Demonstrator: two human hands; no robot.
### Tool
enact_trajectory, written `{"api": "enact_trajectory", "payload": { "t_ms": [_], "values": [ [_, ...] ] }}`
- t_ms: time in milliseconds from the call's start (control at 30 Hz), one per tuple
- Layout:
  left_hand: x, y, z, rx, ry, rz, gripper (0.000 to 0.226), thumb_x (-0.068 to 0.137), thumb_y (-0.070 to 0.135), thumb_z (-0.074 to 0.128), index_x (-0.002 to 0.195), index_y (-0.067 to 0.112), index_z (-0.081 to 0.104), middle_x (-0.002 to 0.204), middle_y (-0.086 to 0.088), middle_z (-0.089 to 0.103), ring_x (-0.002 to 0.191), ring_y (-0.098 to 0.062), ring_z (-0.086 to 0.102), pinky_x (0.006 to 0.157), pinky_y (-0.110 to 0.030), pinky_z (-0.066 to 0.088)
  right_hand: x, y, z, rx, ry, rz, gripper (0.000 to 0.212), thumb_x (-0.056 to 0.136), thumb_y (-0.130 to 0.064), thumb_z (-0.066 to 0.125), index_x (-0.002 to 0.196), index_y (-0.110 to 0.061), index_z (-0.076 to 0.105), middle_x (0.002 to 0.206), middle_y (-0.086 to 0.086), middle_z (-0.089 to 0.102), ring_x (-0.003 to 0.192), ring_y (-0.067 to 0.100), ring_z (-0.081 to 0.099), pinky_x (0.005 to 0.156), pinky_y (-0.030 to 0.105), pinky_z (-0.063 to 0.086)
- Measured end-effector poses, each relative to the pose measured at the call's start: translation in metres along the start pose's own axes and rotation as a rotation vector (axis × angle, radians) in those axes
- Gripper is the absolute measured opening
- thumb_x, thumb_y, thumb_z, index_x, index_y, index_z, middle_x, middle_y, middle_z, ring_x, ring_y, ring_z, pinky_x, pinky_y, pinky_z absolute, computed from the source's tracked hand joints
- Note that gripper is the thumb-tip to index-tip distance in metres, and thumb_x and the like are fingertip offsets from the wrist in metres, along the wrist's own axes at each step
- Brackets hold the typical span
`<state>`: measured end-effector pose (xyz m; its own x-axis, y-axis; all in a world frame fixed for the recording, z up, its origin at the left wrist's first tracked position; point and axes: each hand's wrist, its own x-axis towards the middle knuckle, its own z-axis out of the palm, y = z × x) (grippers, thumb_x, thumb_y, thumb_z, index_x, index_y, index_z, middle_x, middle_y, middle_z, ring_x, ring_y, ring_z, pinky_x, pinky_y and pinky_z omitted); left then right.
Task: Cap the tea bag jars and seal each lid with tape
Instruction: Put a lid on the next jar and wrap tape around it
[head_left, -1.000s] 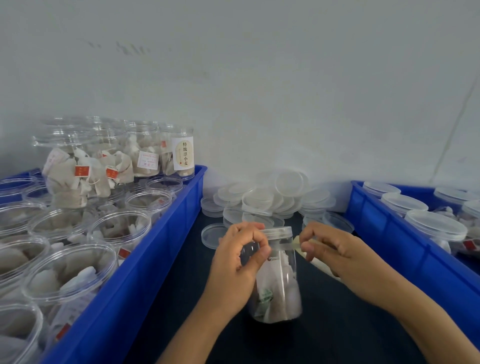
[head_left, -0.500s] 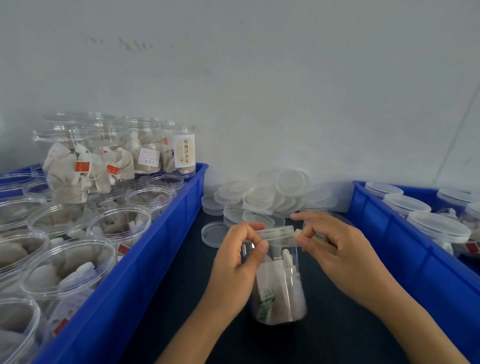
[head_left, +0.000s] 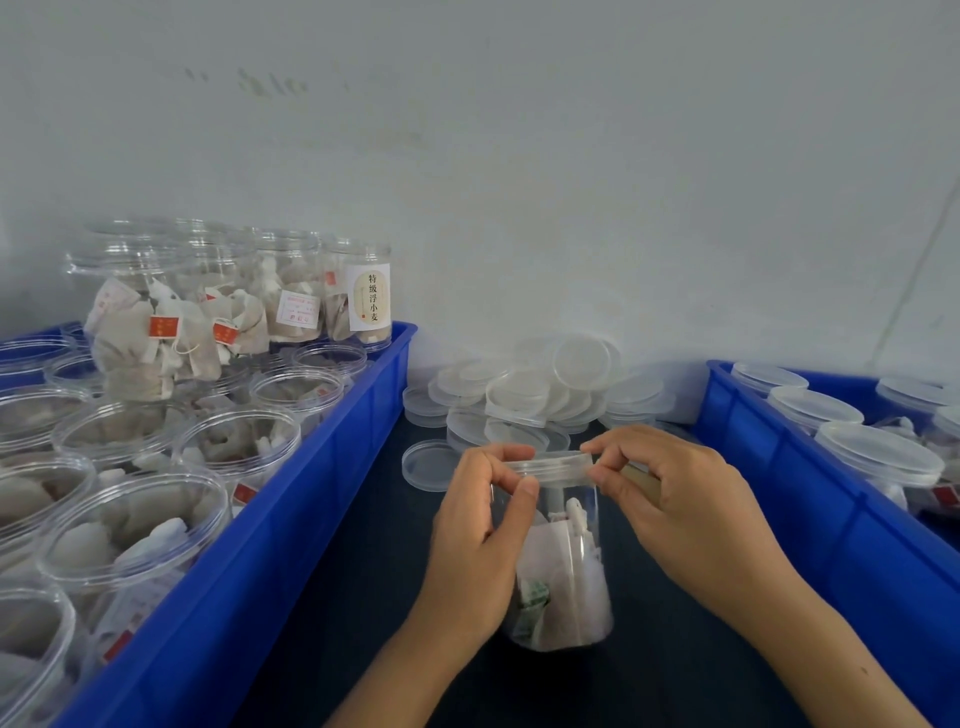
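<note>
A clear jar of tea bags stands on the dark table between two blue crates, with its clear lid on top. My left hand grips the jar's neck from the left, thumb and fingers curled at the lid's rim. My right hand pinches at the lid's right edge and holds a small beige tape roll mostly hidden in the palm. The tape strip itself is too clear to make out.
The left blue crate holds several open jars of tea bags, with more jars stacked at its back. The right blue crate holds several capped jars. A pile of loose clear lids lies against the wall behind the jar.
My right hand has moved in from the right until its fingertips meet the lid's right edge. My left hand keeps its grip on the jar, which has stayed in place.
</note>
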<state>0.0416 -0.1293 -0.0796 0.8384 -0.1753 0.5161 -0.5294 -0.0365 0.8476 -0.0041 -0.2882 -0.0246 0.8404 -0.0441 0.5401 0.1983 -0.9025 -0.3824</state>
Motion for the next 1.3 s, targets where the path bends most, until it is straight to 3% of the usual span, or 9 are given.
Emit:
{"api": "enact_trajectory", "payload": {
  "t_ms": [200, 367, 533, 667, 733, 967, 1100, 1200, 1300],
  "values": [
    [-0.001, 0.000, 0.001, 0.025, 0.021, 0.032, 0.011, 0.094, 0.015, 0.057, 0.083, 0.016, 0.057, 0.110, 0.020, 0.061, 0.098, 0.009, 0.056, 0.080, -0.007, 0.043, 0.000, 0.000, 0.001, -0.013, 0.007, 0.013, 0.016, 0.087, -0.035, 0.060, 0.072, -0.029, 0.060, 0.092, -0.029, 0.063, 0.081, 0.001, 0.060, 0.070, 0.034, 0.054],
    [0.000, -0.001, 0.001, 0.014, 0.042, 0.045, 0.012, 0.094, 0.014, 0.059, 0.082, 0.015, 0.058, 0.108, 0.022, 0.063, 0.093, 0.000, 0.060, 0.079, -0.019, 0.049, 0.001, -0.001, 0.002, -0.012, 0.012, 0.028, 0.019, 0.087, -0.037, 0.058, 0.070, -0.029, 0.058, 0.092, -0.028, 0.063, 0.082, 0.000, 0.060, 0.071, 0.032, 0.053],
    [0.002, -0.003, 0.000, -0.012, 0.069, 0.024, 0.013, 0.088, 0.012, 0.065, 0.076, 0.013, 0.059, 0.105, 0.023, 0.066, 0.101, 0.005, 0.061, 0.083, -0.015, 0.047, 0.000, -0.004, 0.001, 0.001, 0.020, 0.029, 0.020, 0.083, -0.042, 0.055, 0.070, -0.029, 0.060, 0.091, -0.028, 0.063, 0.082, 0.000, 0.062, 0.071, 0.033, 0.054],
    [0.002, -0.003, -0.003, -0.129, 0.071, 0.015, 0.019, 0.085, 0.011, 0.069, 0.084, 0.012, 0.051, 0.105, 0.014, 0.070, 0.103, -0.005, 0.065, 0.093, -0.043, 0.052, 0.000, -0.004, 0.000, 0.028, 0.022, 0.056, 0.018, 0.082, -0.041, 0.057, 0.069, -0.029, 0.061, 0.091, -0.030, 0.063, 0.085, -0.002, 0.061, 0.074, 0.034, 0.054],
    [0.002, -0.003, -0.003, -0.155, 0.078, 0.043, 0.025, 0.083, 0.021, 0.068, 0.090, 0.013, 0.045, 0.106, 0.011, 0.071, 0.102, -0.009, 0.067, 0.093, -0.048, 0.052, -0.001, -0.005, 0.000, 0.038, 0.036, 0.062, 0.017, 0.082, -0.039, 0.059, 0.068, -0.031, 0.060, 0.091, -0.030, 0.064, 0.086, -0.004, 0.061, 0.074, 0.033, 0.054],
    [-0.002, -0.006, 0.005, -0.288, 0.050, 0.012, 0.017, 0.089, 0.028, 0.054, 0.103, 0.018, 0.057, 0.103, 0.007, 0.068, 0.096, -0.012, 0.066, 0.081, -0.026, 0.053, -0.005, -0.006, 0.001, 0.022, 0.061, 0.053, 0.018, 0.083, -0.037, 0.061, 0.066, -0.032, 0.057, 0.090, -0.032, 0.063, 0.085, -0.007, 0.060, 0.071, 0.030, 0.054],
    [-0.009, -0.002, 0.019, -0.260, 0.022, -0.110, 0.058, 0.068, 0.059, 0.067, 0.115, 0.034, 0.045, 0.115, 0.004, 0.058, 0.101, -0.010, 0.063, 0.083, -0.024, 0.053, -0.009, -0.009, 0.002, 0.018, 0.089, 0.009, 0.018, 0.082, -0.036, 0.062, 0.065, -0.034, 0.057, 0.091, -0.030, 0.064, 0.084, -0.006, 0.061, 0.066, 0.025, 0.054],
    [-0.006, 0.000, 0.024, -0.219, 0.086, -0.213, 0.077, 0.059, 0.060, 0.084, 0.114, 0.043, 0.033, 0.117, 0.004, 0.060, 0.102, -0.008, 0.066, 0.082, -0.021, 0.053, -0.012, -0.015, 0.003, -0.005, 0.106, -0.045, 0.014, 0.081, -0.037, 0.054, 0.068, -0.034, 0.057, 0.088, -0.025, 0.064, 0.074, 0.004, 0.064, 0.061, 0.029, 0.055],
    [-0.002, -0.001, 0.021, -0.286, 0.115, -0.269, 0.077, 0.051, 0.051, 0.083, 0.112, 0.038, 0.036, 0.110, 0.003, 0.067, 0.091, -0.003, 0.069, 0.073, -0.015, 0.053, -0.015, -0.015, 0.002, -0.033, 0.101, -0.070, 0.016, 0.085, -0.037, 0.049, 0.071, -0.031, 0.055, 0.087, -0.020, 0.063, 0.074, 0.007, 0.063, 0.061, 0.031, 0.054]
  ]
}}
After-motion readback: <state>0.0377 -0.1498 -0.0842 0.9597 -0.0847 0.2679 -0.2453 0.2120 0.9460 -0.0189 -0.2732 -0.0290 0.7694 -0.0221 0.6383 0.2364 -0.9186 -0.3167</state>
